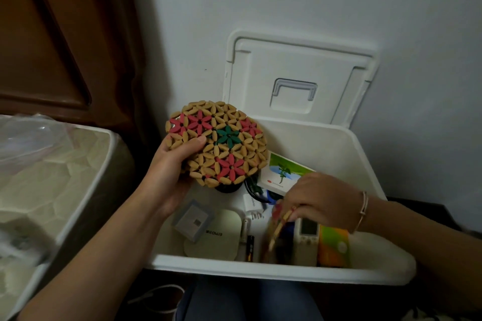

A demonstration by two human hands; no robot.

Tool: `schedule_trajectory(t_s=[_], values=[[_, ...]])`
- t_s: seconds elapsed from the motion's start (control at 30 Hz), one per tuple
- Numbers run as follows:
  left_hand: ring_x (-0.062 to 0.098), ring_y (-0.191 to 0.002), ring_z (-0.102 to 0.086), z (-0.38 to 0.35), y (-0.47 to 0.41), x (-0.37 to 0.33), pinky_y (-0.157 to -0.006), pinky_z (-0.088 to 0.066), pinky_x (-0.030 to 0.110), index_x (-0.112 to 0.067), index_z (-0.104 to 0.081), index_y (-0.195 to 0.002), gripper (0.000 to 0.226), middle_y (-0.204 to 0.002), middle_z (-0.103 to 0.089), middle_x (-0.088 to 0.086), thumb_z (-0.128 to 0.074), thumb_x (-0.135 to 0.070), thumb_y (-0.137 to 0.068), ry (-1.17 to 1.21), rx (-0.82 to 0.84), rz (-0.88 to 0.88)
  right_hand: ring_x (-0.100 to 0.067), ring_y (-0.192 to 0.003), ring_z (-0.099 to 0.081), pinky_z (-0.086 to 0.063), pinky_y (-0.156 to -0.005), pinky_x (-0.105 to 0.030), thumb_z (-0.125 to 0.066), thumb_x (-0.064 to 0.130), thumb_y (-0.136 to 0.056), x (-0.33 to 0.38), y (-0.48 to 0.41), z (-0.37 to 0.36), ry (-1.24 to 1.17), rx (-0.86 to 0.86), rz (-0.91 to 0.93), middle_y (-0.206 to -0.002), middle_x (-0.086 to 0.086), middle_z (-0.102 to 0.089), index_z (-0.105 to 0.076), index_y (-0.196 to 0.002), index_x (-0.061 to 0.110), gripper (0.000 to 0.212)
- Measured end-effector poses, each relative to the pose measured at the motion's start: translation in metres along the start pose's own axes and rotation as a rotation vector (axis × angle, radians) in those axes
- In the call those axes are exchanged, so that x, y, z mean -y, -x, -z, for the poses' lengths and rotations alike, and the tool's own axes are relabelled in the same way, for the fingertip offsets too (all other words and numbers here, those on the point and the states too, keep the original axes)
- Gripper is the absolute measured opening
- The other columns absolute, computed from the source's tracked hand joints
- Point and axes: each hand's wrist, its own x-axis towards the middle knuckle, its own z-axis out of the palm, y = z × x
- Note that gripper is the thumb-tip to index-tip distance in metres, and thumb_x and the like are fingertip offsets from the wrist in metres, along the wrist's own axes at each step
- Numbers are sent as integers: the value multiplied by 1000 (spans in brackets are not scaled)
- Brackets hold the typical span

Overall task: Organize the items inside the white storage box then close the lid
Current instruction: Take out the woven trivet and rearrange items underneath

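Now the left hand point(169, 172) grips a round wooden-bead mat point(221, 143) above the white plastic storage box point(260, 271); inside it, the right hand point(320, 200) pinches a blurred beaded piece point(280, 224) that could snag on clutter.

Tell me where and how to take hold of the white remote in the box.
Pinch the remote by its top end, coming straight down from above. It stands upright against the orange carton, packed among other things, so only its top looks free.
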Motion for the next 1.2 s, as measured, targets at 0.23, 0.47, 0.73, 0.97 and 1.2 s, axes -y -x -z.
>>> schedule_trajectory(t_s=[0.23, 0.47, 0.73, 0.97, 1.2], values=[[26, -107, -67, -1, -2, 2, -75, -58, 31, -17, -57, -127, 48, -118, -69, 10, -68, -17, -80, -15, 31, 8, 2, -73, -64, -47, -62, -7, -56, 18, -87, 6, 34, 47, -676, -811, -238, -80, 11, -68, -63, -86, 30, 14], [27, -103, -69, -10, 2, 2, -71, -59, 33, -17, -61, -122, 44, -115, -70, 11, -67, -17, -79, -29, 43, 107, -28, -92, -70, -58, -70, -39, -51, 29, -95, 21, 4, 54, -1569, -971, -428, -100, -12, -72, -65, -104, 13, 23], [31, -111, -65, -24, 14, 7, -87, -54, 50, -15, -54, -130, 48, -122, -66, 16, -60, -32, -86, 135, 92, 237, -21, -91, -66, -57, -69, -37, -46, 34, -96, 36, -44, 42, -1643, -1075, -867, -101, -4, -69, -60, -102, 21, 20], [31, -114, -63, -30, 13, 5, -84, -56, 48, -14, -56, -130, 56, -125, -64, 17, -58, -45, -84, 153, 120, 280, -17, -97, -63, -57, -68, -32, -41, 34, -98, 49, -54, 38, -1638, -823, -722, -115, -4, -62, -48, -121, 27, 24], [35, -103, -67, -26, 9, 2, -78, -57, 53, -8, -57, -124, 51, -115, -68, 20, -67, -19, -76, 105, 68, 344, -11, -125, -44, -41, -102, -34, -55, 33, -91, 27, -33, 39, -1595, -532, -324, -137, 10, -47, -25, -145, 39, 63]])
